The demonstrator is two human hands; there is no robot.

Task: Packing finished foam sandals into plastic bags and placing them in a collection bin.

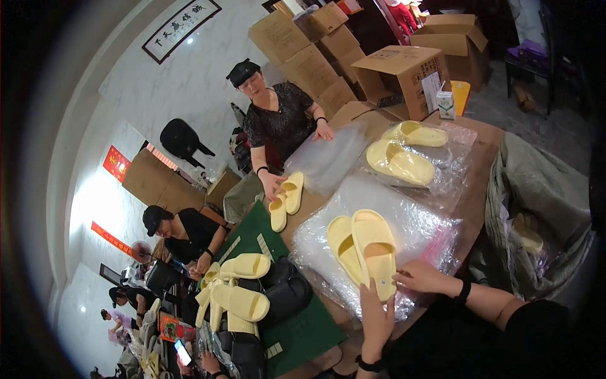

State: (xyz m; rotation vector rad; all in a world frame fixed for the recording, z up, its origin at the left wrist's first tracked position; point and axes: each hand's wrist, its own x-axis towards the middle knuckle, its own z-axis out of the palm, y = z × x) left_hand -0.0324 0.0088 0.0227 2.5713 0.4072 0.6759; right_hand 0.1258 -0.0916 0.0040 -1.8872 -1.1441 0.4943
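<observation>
A pair of pale yellow slide slippers lies on a stack of clear plastic bags in front of me. My left hand grips the near end of the right-hand slipper, fingers on top of it. My right hand is just right of that same end, its fingers curled and the tips close to the slipper's edge. Whether those fingertips pinch anything is hidden. Further back, more yellow slippers lie on or in clear plastic near the table's far right.
Across the brown table, a person in black reaches toward a small slipper pair. Yellow and black slippers pile on a green mat at left, where other people work. A drink carton, an open cardboard box and a grey-green sack stand right.
</observation>
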